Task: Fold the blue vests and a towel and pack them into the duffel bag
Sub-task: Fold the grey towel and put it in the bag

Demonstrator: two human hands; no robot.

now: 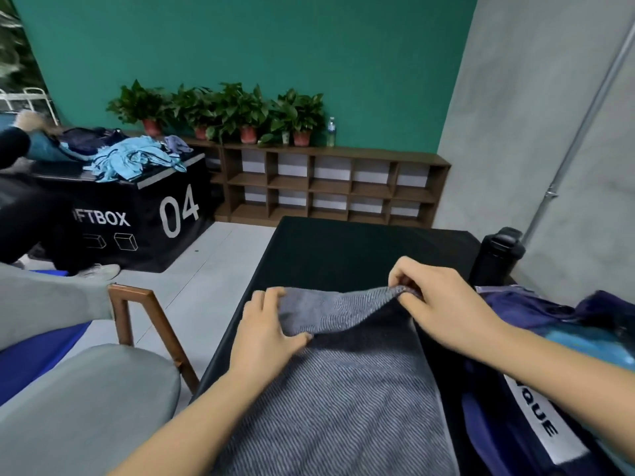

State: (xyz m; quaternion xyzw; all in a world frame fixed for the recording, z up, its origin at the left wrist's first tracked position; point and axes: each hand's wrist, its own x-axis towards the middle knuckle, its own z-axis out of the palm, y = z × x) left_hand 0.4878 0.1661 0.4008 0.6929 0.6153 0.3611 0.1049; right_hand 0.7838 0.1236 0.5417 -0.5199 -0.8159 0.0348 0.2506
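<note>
Head view: grey towel [343, 407] lies on the black table [343, 249] just beside the duffel bag [515, 389], L hand [268, 324] & R hand [443, 304] each pinching a far corner, so best, I think, is to bring both corners level onto the near edge w/o slack.

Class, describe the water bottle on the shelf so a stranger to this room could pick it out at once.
Find the green wall; along its foot runs a low brown cubby shelf with a row of potted plants on top. The water bottle stands at the right end of that row: clear and slim, the only thing there without leaves.
</note>
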